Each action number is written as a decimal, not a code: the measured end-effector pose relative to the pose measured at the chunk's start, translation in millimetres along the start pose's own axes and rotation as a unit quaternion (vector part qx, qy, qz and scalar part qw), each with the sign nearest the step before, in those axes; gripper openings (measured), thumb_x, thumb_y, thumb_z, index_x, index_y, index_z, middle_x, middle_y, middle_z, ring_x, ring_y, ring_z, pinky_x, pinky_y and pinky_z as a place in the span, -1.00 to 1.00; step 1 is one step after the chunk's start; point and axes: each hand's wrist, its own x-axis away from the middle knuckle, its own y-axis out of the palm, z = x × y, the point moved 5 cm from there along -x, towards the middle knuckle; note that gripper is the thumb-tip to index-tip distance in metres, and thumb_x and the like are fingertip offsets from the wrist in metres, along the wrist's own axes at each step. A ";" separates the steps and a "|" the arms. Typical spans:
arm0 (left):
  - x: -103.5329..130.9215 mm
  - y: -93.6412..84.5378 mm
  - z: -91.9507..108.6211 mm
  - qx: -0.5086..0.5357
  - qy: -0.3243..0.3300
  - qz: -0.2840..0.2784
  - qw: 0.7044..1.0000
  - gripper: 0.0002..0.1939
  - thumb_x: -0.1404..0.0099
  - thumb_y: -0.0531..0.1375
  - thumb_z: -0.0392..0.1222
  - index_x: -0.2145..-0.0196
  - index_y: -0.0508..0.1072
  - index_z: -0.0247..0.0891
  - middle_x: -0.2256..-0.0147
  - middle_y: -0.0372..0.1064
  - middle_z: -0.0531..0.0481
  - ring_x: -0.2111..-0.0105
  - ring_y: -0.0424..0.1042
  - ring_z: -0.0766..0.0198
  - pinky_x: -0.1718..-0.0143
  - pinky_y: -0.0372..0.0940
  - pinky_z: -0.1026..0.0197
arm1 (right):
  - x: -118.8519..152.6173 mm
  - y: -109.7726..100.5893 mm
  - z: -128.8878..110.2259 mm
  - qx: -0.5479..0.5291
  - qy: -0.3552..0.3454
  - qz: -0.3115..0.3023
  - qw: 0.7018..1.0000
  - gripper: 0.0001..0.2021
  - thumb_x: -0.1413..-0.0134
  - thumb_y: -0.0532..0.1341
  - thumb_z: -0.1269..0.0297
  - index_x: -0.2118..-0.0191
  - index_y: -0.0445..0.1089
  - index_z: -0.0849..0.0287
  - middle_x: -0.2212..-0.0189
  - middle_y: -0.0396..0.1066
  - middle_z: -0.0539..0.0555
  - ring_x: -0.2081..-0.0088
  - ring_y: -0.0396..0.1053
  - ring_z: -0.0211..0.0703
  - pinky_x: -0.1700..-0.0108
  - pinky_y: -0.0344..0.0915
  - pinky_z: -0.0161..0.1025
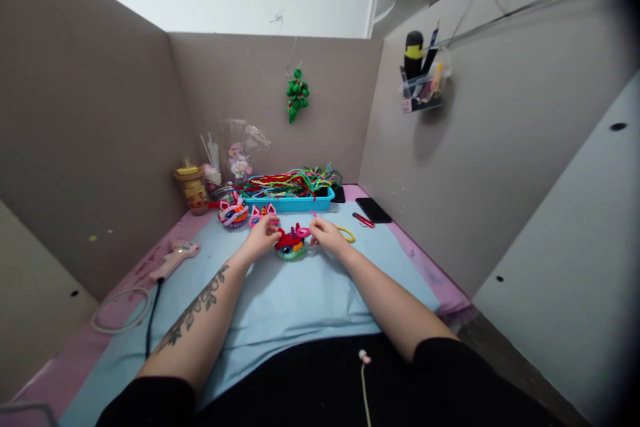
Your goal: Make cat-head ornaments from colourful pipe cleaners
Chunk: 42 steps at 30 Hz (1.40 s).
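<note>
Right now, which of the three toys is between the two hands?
The red toy with the pale green lower edge, between the left hand and right hand. The middle toy and leftmost toy sit farther back, nearer the tray.

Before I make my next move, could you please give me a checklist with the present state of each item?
1. Left hand on the red horned figure: ok, at its edge.
2. Right hand at the pink loop: ok.
3. Pink loop fixed to the figure: cannot tell.
4. Glue gun apart from both hands: ok.
5. Yellow loop well away from right hand: not ok, close beside it.
</note>
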 end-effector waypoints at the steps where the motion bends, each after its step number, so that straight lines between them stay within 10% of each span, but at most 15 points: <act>1: 0.0 0.2 1.3 0.019 0.001 0.004 1.000 -0.57 0.05 0.22 -0.27 0.17 0.29 -0.32 0.50 0.31 0.10 0.50 0.33 0.35 0.42 0.24 0.28 | 1.1 0.8 -1.4 -0.001 0.000 -0.007 1.000 -0.88 0.02 0.07 0.25 0.48 0.12 0.14 0.63 0.30 -0.09 0.59 0.29 -0.32 0.49 0.18 -0.39; 17: -2.1 2.6 -15.6 0.058 -0.078 -0.020 0.995 -0.60 0.02 0.16 -0.40 0.15 0.33 -0.34 0.48 0.39 0.03 0.44 0.39 0.31 0.39 0.24 0.30 | 3.8 -11.8 -23.9 -0.012 -0.103 0.059 0.993 -0.80 0.10 0.18 0.16 0.49 0.27 0.20 0.54 0.27 -0.05 0.49 0.19 -0.32 0.40 0.16 -0.36; 25: 0.4 2.9 -11.9 0.095 -0.115 -0.045 0.988 -0.51 0.09 0.07 -0.54 0.14 0.30 -0.32 0.42 0.42 0.00 0.38 0.42 0.28 0.37 0.25 0.29 | -22.9 -3.4 -69.8 0.096 -0.069 -0.036 0.992 -0.84 0.19 0.20 0.22 0.52 0.31 0.23 0.61 0.28 -0.05 0.54 0.20 -0.33 0.47 0.14 -0.37; 33: 8.6 3.8 -3.7 0.102 -0.140 -0.060 0.983 -0.43 0.11 0.14 -0.55 0.07 0.26 -0.34 0.44 0.39 0.04 0.48 0.37 0.35 0.47 0.20 0.36 | -92.6 49.2 -73.3 0.408 -0.006 -0.252 0.878 -0.84 0.21 0.19 0.28 0.46 0.44 0.24 0.57 0.31 -0.02 0.51 0.18 -0.30 0.49 0.06 -0.36; 42: 7.5 5.3 -16.5 0.131 -0.162 -0.082 0.975 -0.39 0.15 0.21 -0.46 0.07 0.29 -0.26 0.36 0.39 0.02 0.45 0.39 0.34 0.51 0.22 0.38 | -96.0 74.4 -74.9 0.537 -0.012 -0.332 0.775 -0.85 0.24 0.22 0.34 0.43 0.46 0.23 0.47 0.41 0.09 0.42 0.31 -0.16 0.40 0.15 -0.30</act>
